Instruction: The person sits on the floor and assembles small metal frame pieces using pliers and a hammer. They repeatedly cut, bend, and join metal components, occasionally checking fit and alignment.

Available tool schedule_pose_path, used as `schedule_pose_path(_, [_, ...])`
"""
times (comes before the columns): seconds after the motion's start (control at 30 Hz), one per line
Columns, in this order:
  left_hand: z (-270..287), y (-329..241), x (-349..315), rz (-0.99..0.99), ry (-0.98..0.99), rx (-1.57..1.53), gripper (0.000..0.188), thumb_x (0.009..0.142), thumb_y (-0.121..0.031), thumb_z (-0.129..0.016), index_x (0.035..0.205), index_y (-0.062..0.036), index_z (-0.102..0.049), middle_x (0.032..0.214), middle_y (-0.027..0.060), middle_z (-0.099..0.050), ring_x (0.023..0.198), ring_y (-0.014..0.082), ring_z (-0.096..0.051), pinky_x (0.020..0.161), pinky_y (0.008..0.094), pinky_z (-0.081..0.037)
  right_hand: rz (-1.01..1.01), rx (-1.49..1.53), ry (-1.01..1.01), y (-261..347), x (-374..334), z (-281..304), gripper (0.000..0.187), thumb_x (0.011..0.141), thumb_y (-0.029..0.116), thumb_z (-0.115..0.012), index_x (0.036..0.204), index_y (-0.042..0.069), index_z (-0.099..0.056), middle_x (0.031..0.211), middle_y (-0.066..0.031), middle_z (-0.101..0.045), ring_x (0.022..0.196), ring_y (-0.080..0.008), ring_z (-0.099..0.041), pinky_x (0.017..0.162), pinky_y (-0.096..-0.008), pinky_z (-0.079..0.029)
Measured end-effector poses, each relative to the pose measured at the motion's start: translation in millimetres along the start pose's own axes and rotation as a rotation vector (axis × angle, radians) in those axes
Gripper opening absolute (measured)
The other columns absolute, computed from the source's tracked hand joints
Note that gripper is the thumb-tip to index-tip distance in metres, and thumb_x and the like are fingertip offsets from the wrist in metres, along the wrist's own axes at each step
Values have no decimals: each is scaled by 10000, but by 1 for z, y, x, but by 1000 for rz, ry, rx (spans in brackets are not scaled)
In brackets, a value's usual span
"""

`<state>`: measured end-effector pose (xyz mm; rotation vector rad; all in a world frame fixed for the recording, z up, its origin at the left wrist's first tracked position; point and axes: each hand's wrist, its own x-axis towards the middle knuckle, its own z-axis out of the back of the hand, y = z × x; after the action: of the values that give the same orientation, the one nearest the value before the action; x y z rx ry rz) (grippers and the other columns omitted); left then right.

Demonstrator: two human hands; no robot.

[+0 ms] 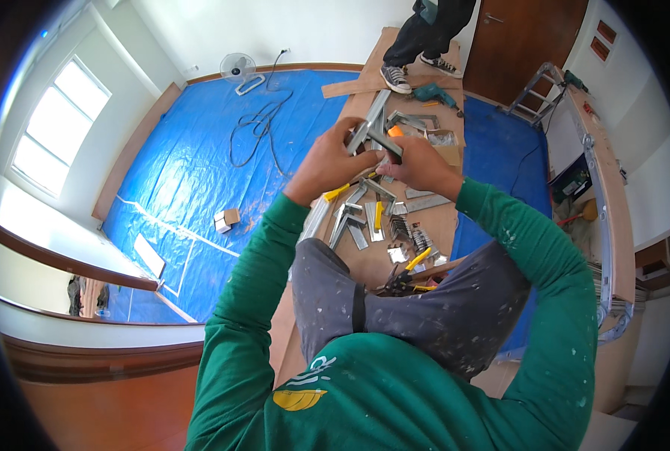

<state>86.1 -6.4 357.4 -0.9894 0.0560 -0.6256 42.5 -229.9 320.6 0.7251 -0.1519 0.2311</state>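
Observation:
My left hand [327, 164] is closed around a bent piece of galvanized metal channel [381, 140], raised above the work surface. My right hand [425, 165] grips the other arm of the same piece, with its fingertips partly hidden. Below my hands lie several cut metal channel brackets [344, 219], some of them bent into angles. Among them are yellow-handled tools [378, 215], whose kind I cannot make out. Near my knees rest yellow-handled pliers [417, 259] and a row of small metal parts [419, 239].
Ahead, a green power drill [434, 95] lies near another person's sneakers [396, 78]. A small cardboard box [445, 146] holds metal parts. Blue sheeting [192, 158] covers the floor, with a black cable [260, 128] and a fan [237, 68]. A ladder-framed bench [602, 180] stands right.

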Motion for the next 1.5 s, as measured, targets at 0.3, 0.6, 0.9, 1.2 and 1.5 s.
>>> schedule_pose_path(0.3, [32, -38, 7, -646, -347, 268, 371, 915, -15, -758, 1285, -24, -726, 1212, 177, -763, 1143, 322, -745, 952, 380, -578, -153, 610, 64, 25, 6, 22, 314, 920, 167, -851, 832, 94, -558, 693, 21, -553, 600, -69, -522, 537, -281, -435])
schedule_pose_path(0.6, [49, -77, 29, -758, -552, 283, 182, 840, 18, -760, 1010, -49, -761, 997, 101, -783, 868, 302, -737, 811, 388, -562, -15, 957, 182, 62, 10, 32, 312, 933, 224, -869, 921, 78, -594, 761, 7, -614, 601, -94, -622, 532, -263, -510])
schedule_pose_path(0.9, [60, -99, 31, -864, -576, 449, 170, 805, 4, -791, 957, -64, -755, 934, 74, -771, 858, 268, -725, 881, 406, -545, 123, 1012, 276, 70, 18, 32, 357, 914, 240, -887, 1029, 37, -618, 836, -42, -665, 685, -141, -704, 642, -300, -597])
schedule_pose_path(1.2, [75, -107, 35, -961, -557, 636, 210, 769, 33, -789, 956, -56, -754, 872, 75, -744, 831, 263, -716, 857, 392, -558, 81, 1001, 263, 64, 20, 30, 391, 998, 240, -794, 1224, 3, -580, 900, -67, -685, 770, -169, -692, 735, -347, -594])
schedule_pose_path(1.5, [66, -85, 34, -749, -561, 439, 95, 851, -26, -768, 942, -48, -752, 854, 89, -751, 784, 272, -724, 859, 394, -555, 18, 1040, 286, 65, 11, 36, 373, 1063, 242, -706, 1313, 4, -565, 932, -69, -676, 799, -165, -688, 762, -351, -597])
